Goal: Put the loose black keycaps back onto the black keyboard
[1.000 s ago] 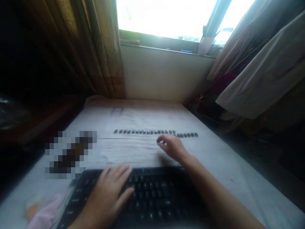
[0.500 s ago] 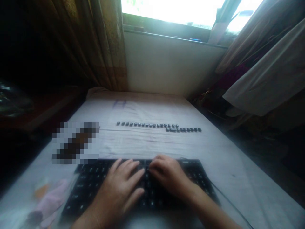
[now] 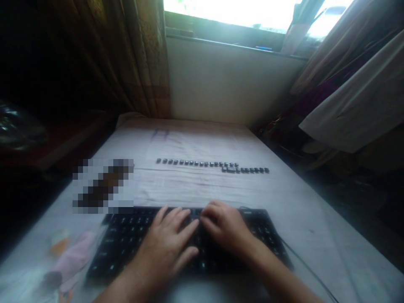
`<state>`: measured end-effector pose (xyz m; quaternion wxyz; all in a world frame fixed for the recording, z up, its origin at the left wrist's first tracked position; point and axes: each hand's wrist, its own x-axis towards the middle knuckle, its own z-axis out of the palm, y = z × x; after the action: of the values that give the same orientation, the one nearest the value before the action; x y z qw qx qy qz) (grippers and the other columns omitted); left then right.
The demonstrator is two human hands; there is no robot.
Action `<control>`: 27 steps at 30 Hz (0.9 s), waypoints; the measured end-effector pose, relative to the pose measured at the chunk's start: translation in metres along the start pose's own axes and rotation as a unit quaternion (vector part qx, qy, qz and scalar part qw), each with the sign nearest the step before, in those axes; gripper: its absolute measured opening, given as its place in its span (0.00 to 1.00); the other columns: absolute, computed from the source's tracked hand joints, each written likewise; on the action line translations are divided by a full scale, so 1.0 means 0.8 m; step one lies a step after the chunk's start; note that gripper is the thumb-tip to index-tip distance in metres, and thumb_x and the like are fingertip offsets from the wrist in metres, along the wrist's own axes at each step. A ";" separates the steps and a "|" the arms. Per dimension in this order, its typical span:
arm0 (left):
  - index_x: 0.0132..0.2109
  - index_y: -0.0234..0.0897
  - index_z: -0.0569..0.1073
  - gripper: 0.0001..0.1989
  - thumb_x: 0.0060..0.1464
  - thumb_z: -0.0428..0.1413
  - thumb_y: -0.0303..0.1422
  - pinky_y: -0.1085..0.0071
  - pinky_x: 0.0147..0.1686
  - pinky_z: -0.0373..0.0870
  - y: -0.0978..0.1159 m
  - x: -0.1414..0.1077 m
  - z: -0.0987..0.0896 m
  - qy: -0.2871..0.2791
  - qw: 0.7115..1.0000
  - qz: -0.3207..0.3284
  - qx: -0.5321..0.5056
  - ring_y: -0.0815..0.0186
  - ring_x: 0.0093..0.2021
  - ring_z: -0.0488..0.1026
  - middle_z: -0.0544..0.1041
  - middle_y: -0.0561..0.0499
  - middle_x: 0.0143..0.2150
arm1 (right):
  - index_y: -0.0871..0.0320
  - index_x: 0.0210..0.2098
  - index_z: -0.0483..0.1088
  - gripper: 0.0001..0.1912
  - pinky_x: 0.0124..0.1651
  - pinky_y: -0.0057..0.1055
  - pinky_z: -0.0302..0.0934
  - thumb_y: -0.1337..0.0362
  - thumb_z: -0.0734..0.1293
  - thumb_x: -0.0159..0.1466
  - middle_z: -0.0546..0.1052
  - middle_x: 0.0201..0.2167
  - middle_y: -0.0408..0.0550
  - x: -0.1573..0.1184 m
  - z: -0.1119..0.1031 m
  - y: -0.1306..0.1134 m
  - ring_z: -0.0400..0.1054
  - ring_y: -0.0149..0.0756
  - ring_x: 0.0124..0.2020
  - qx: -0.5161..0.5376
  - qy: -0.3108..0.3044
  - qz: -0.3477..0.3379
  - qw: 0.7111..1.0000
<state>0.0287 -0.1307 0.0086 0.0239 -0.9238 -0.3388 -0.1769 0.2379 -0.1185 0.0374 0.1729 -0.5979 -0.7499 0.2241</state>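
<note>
A black computer keyboard (image 3: 104, 254) lies on the white cloth in front of me. My left hand (image 3: 170, 240) rests flat over its middle, fingers spread apart. Beside it, my right hand (image 3: 224, 227) is closed, thumb and fingers pinched together at the keyboard's upper middle. Whatever sits between those fingertips is hidden. Beyond the keyboard, small dark keycaps (image 3: 196, 163) form a long row, and a second, shorter row of keycaps (image 3: 251, 170) stands just nearer and to the right.
A blurred-out brown object (image 3: 105, 183) is at the left. Nearer lies a pink cloth (image 3: 74, 256). The keyboard cable (image 3: 307, 267) trails right across the white cloth (image 3: 318, 210). Curtains (image 3: 142, 54) hang left of the window, and more cloth (image 3: 356, 97) hangs at the right.
The view has shifted slightly. My left hand has slid a little to the right over the keyboard, nearer my right hand. The right hand keeps its pinch, and the keycap rows look the same.
</note>
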 end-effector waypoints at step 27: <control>0.58 0.42 0.72 0.19 0.65 0.50 0.43 0.51 0.61 0.53 0.004 0.005 0.003 0.050 0.999 -0.010 0.002 0.54 0.57 0.70 0.75 0.47 0.56 | 0.55 0.33 0.77 0.09 0.35 0.26 0.65 0.68 0.64 0.65 0.77 0.32 0.47 -0.012 0.023 0.023 0.72 0.33 0.32 -0.012 0.101 -0.134 0.986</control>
<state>0.0346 -0.1305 0.0082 0.0407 -0.9104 -0.3462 -0.2226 0.2453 -0.1269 0.0122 0.2692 -0.5138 -0.8044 0.1284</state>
